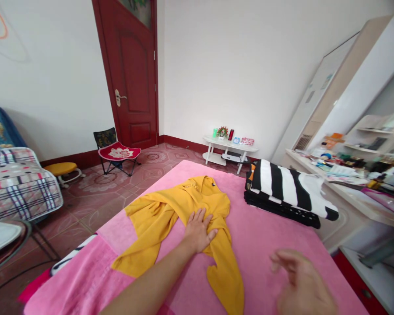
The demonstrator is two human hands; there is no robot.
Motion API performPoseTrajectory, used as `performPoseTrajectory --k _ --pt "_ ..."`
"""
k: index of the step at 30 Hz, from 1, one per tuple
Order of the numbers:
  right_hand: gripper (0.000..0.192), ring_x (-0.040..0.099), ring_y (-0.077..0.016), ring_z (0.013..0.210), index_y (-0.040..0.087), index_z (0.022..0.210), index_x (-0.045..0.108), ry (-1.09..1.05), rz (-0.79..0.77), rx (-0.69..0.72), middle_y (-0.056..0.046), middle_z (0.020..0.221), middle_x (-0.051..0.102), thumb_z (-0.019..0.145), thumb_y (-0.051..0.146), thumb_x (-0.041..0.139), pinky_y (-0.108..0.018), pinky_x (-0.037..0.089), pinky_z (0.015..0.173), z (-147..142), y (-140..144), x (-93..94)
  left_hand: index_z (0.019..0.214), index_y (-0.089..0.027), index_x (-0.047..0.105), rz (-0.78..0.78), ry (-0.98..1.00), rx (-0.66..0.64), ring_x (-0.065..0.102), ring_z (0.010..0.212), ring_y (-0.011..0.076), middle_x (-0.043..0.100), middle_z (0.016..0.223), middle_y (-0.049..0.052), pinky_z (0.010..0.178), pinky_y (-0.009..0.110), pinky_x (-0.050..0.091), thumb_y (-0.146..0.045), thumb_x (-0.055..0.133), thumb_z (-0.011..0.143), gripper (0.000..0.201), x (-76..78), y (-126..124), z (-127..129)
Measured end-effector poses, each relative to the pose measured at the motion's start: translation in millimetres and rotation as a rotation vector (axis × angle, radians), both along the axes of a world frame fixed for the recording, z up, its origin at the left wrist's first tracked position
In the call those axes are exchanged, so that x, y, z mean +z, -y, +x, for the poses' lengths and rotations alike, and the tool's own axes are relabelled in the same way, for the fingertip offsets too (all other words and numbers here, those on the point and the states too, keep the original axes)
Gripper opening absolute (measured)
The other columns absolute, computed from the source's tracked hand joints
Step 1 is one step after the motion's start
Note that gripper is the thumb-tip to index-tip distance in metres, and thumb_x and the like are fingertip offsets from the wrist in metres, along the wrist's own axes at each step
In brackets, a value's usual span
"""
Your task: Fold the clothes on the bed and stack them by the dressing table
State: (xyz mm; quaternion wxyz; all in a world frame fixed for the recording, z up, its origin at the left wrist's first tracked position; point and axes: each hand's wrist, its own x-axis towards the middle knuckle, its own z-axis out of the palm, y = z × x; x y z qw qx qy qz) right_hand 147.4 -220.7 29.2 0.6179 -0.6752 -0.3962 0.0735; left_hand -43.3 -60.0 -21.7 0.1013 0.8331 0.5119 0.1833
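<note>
A mustard-yellow long-sleeved top (213, 199) lies spread on the pink bedspread (249, 245), its neckline facing the far side. One sleeve trails toward me on the right, while the other fabric fans out to the left. My left hand (198, 229) rests flat on the middle of the top, fingers stretched out. Off to the right, my right hand (302, 280) hovers over the bedspread, apart from the top, blurred and with curled fingers. Nothing shows in the visible part of it.
Folded clothes (282, 188), a black-and-white striped one uppermost, are stacked at the bed's far right. A cluttered dresser (335, 183) stands beyond them. Farther off are a low white table (230, 144), a folding chair (120, 152), a yellow stool (61, 169) and a red door (134, 78).
</note>
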Motion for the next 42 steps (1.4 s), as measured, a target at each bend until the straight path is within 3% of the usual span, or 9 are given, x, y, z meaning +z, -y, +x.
performPoseTrajectory --k 4,7,9,22,29,33,36,39,42 --pt "0.044 0.061 -0.0254 0.089 0.016 0.095 0.065 -0.072 -0.087 0.062 -0.009 0.100 0.066 0.075 0.054 0.055 -0.037 0.050 0.078 13 -44 -44.1 0.139 -0.027 0.041 0.006 0.005 -0.004 0.020 0.140 0.0252 0.028 0.151 0.005 0.114 0.045 0.012 -0.067 0.024 0.086 0.068 -0.1 0 -1" --pt "0.043 0.063 -0.0259 0.084 0.016 0.084 0.069 -0.113 -0.241 0.141 -0.008 0.088 0.070 0.064 0.054 0.061 -0.037 0.048 0.080 30 -57 -74.3 0.139 -0.028 0.040 0.002 -0.002 0.001 0.019 0.140 0.0248 0.027 0.151 0.004 0.114 0.044 0.012 -0.067 0.024 0.086 0.067 0.2 0 -1" --pt "0.043 0.064 -0.0246 0.080 0.017 0.086 0.069 -0.134 -0.277 0.189 -0.007 0.087 0.071 0.064 0.053 0.061 -0.035 0.050 0.077 36 -58 -83.5 0.139 -0.028 0.040 0.001 -0.006 0.008 0.019 0.140 0.0248 0.027 0.151 0.004 0.114 0.044 0.012 -0.066 0.025 0.086 0.067 0.3 0 -1" --pt "0.041 0.065 -0.0215 0.069 0.019 0.085 0.071 -0.010 -0.313 0.142 -0.006 0.079 0.073 0.068 0.052 0.054 -0.027 0.050 0.061 29 -55 -69.0 0.137 -0.027 0.043 0.026 0.024 0.025 0.022 0.138 0.0261 0.030 0.150 0.004 0.113 0.044 0.013 -0.064 0.029 0.086 0.065 -3.1 -2 2" --pt "0.039 0.066 -0.0223 0.071 0.020 0.087 0.071 0.018 -0.342 0.136 -0.006 0.080 0.073 0.071 0.051 0.052 -0.027 0.050 0.063 30 -56 -71.0 0.131 -0.026 0.050 0.043 0.103 0.003 0.031 0.134 0.0272 0.038 0.145 0.006 0.110 0.043 0.021 -0.059 0.042 0.084 0.059 -3.5 -1 1" --pt "0.040 0.066 -0.0229 0.077 0.020 0.091 0.068 0.021 -0.390 0.154 -0.007 0.085 0.072 0.074 0.050 0.049 -0.028 0.049 0.069 31 -57 -76.8 0.122 -0.025 0.058 -0.034 0.231 0.021 0.045 0.123 0.0227 0.053 0.132 0.005 0.103 0.036 0.033 -0.057 0.037 0.087 0.051 6.2 -13 6" --pt "0.039 0.066 -0.0230 0.080 0.020 0.093 0.066 0.031 -0.402 0.163 -0.007 0.088 0.072 0.077 0.049 0.047 -0.028 0.049 0.072 32 -58 -80.6 0.133 -0.021 0.047 -0.175 0.265 0.072 0.052 0.115 0.0185 0.057 0.127 0.006 0.096 0.029 0.040 -0.056 0.024 0.092 0.059 21.9 -30 21" --pt "0.038 0.066 -0.0227 0.082 0.020 0.093 0.066 0.036 -0.388 0.168 -0.007 0.090 0.071 0.078 0.048 0.046 -0.028 0.048 0.073 31 -57 -81.2 0.133 -0.016 0.045 -0.224 0.182 0.097 0.053 0.114 0.0257 0.056 0.126 0.012 0.094 0.033 0.042 -0.064 0.048 0.079 0.073 34.4 -45 42" --pt "0.037 0.066 -0.0228 0.083 0.020 0.092 0.066 0.046 -0.379 0.166 -0.008 0.092 0.071 0.078 0.048 0.046 -0.028 0.048 0.073 30 -55 -80.3 0.120 -0.010 0.056 -0.219 0.116 0.148 0.052 0.112 0.0363 0.056 0.120 0.020 0.092 0.042 0.042 -0.046 0.073 0.062 0.070 37.1 -51 65"
